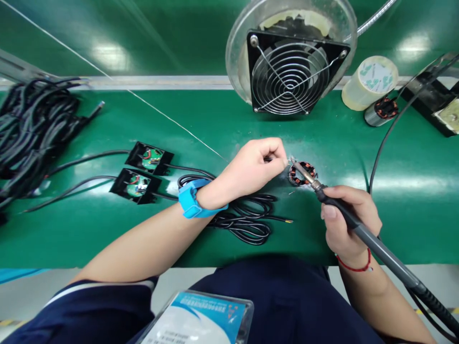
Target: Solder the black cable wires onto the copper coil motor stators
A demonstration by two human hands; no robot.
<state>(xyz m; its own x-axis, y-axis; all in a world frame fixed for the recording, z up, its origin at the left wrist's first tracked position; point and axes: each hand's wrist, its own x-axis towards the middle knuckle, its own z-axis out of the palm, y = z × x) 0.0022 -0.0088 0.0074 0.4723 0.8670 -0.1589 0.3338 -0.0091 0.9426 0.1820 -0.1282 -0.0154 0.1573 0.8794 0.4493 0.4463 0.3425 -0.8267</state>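
The left hand [251,167] pinched solder wire [161,113] at the stator [294,179] on the mat [215,119]. The right hand [346,222] was closed around the iron [376,246], its tip on the stator. The joint seemed unfinished; two boards [149,158] at the left looked done.

Fingertips of the left hand [251,167] hide what they pinch beside the motor stator [297,179]; item not identifiable. The soldering iron [362,234] lead exits at the right edge. The cable bundle [32,124] is cut off left. The badge [204,317] print is illegible and cropped at the bottom.

Navy sleeves [107,306]; blue wrist strap [191,198]; red bracelet [355,267]
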